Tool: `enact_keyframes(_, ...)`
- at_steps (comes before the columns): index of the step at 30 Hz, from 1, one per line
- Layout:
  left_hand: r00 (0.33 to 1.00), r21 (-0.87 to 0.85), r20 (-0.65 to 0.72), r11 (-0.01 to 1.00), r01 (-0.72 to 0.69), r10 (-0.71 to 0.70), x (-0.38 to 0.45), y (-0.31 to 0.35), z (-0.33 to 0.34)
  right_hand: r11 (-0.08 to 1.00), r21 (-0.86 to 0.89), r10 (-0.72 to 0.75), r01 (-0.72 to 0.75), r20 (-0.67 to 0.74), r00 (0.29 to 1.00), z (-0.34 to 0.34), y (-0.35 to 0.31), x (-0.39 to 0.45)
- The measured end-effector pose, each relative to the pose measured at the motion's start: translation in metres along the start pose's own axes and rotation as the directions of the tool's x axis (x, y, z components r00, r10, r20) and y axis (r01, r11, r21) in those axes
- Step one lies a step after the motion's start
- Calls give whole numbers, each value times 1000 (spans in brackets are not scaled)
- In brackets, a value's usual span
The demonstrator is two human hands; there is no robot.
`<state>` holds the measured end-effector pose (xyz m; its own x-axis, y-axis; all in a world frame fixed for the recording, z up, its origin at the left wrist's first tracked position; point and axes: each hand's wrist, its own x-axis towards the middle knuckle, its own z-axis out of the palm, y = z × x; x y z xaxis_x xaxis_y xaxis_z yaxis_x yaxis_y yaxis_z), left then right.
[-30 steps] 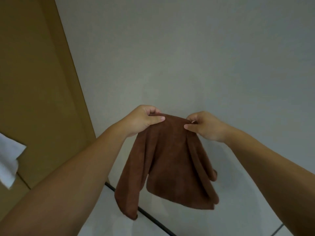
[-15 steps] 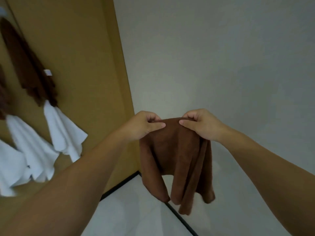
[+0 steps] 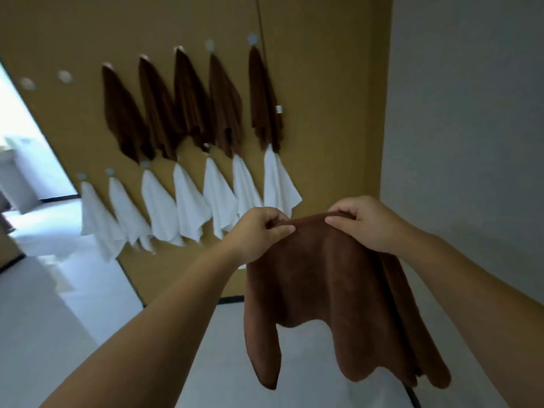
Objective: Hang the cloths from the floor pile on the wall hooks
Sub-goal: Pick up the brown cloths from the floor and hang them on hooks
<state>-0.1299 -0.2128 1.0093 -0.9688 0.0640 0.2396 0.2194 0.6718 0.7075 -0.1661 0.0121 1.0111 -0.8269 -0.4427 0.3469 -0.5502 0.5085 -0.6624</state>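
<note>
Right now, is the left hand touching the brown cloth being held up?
Touching. The head view shows the left hand pinching the brown cloth's top edge between thumb and fingers; the right hand grips the same edge.

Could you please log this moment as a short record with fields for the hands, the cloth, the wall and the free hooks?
left hand: left hand pinches the top edge of the brown cloth
right hand: right hand pinches the same edge
brown cloth: hangs free between both grips
upper row: five brown cloths hung on the tan wall
lower row: seven white cloths hung
free hooks: two bare hooks at the upper row's left end
</note>
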Motion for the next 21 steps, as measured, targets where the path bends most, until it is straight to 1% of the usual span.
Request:
enact_keyframes(5, 991, 77, -101, 992, 100, -92, -49, -19, -57, 990, 10, -144, 143, 118, 983, 46, -40, 23)
enact_keyframes(11, 961, 141, -240, 975, 174, -137, -88, -64, -121, 965, 15, -262, 264, 191, 946, 114, -94, 61)
enact_keyframes(14, 944, 136, -286, 968, 210, -165, -101, -97, -162, 951, 25, -307, 309, 213, 928, 154, -129, 90)
enact_keyframes(17, 930, 132, -328, 967, 217, -164, -108, -133, -211, 936, 25, -346, 350, 234, 909, 197, -168, 124)
enact_keyframes(21, 919, 155, -376, 970, 188, -118, -109, -179, -280, 924, 33, -380, 381, 195, 904, 253, -220, 173)
